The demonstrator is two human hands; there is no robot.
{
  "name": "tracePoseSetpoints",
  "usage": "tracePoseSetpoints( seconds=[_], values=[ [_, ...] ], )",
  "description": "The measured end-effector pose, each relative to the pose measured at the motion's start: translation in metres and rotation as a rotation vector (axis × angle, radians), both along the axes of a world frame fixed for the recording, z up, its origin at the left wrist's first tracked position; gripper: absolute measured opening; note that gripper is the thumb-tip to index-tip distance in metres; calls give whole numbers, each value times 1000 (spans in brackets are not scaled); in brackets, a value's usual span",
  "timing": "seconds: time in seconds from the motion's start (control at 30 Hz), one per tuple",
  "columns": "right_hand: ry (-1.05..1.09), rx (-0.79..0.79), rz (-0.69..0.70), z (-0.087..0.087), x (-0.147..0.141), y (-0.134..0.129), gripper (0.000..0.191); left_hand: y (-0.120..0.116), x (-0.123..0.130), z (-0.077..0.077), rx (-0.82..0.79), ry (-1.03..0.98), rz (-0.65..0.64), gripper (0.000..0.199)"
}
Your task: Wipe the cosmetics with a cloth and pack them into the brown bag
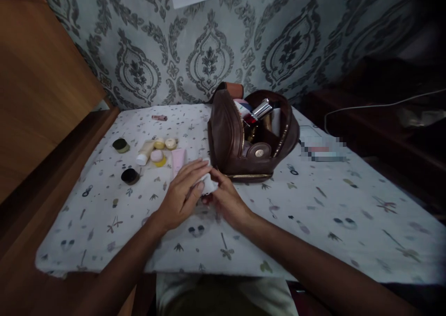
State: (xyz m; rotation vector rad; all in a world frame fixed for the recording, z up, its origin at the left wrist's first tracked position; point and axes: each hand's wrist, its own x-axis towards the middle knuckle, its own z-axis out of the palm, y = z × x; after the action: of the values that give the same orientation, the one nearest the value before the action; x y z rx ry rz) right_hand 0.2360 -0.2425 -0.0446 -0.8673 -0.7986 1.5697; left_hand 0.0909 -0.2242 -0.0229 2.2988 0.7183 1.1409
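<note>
My left hand (183, 194) and my right hand (230, 201) meet near the middle of the table, in front of the bag. Both are closed around a small white object (209, 184), mostly covered by fingers, so its kind is unclear. Just beyond my left hand lies a pink tube (178, 160). Behind my hands, to the right, stands a brown cosmetic bag (227, 132), unzipped and gaping. Inside it, a tube with a shiny silver cap (262, 109) leans among other items.
Left of the pink tube lie a beige tube (147, 148) and several small yellowish jars (159, 143). Two dark-lidded jars (130, 176) sit farther left. A small pink item (159, 117) is at the back. To the right lies a pixelated object (322, 149), near a white cable (376, 106).
</note>
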Motion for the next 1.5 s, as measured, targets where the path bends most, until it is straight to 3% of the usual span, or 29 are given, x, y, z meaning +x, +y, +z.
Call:
tracePoseSetpoints(
  seconds=[0.2,0.33,0.47,0.57,0.83,1.03,1.27,1.5],
  values=[
    [318,-101,183,5,3,1,30,5,-5,8,-149,-7,138,35],
    [307,-78,216,2,0,1,40,3,-3,11,-319,-131,260,27],
    [269,-84,222,0,-3,-2,54,-3,0,10,-372,-241,315,25],
    [286,-82,263,0,-3,-4,56,-8,0,5,-363,-308,350,22],
    [355,-3,406,-2,-1,-2,66,-19,-6,3,-159,-311,518,20],
    [55,125,224,13,12,-4,58,-23,1,-3,-356,-271,620,23],
    [-744,608,-227,5,20,-4,53,-15,6,0,-579,-366,449,35],
    [-1089,907,-403,11,25,-3,45,-14,8,-9,-640,-343,506,49]
  ],
)
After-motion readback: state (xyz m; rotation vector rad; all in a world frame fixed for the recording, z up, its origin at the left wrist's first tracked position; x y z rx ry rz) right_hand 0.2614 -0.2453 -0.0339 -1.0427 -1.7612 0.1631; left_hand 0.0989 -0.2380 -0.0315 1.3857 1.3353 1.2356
